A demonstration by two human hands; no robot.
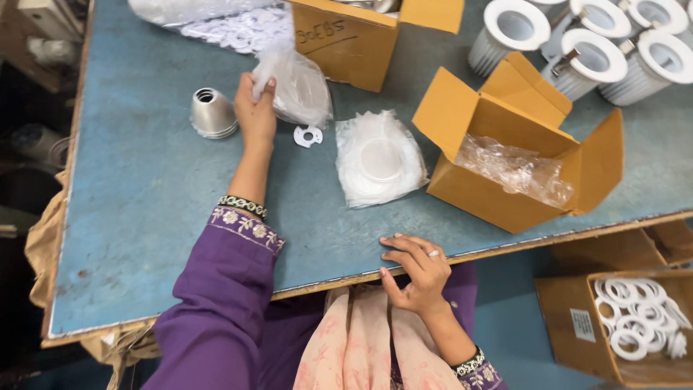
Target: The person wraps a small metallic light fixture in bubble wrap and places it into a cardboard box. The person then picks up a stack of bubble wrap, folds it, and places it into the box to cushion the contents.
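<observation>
Fingers of the left hand (256, 108) pinch the top of a clear plastic bag (294, 87), well in from the table's (144, 188) left edge and toward its far side. A small white flat ring (308, 135) lies on the blue top just below the bag, and a silver metal cone (212, 113) stands just left of the hand. The right hand (417, 273) rests at the near edge, fingers loosely spread and holding nothing. Between the hands, a clear packet of round discs (379, 160). Toward the near right corner, an open yellow carton (516, 148) with crinkled plastic inside.
</observation>
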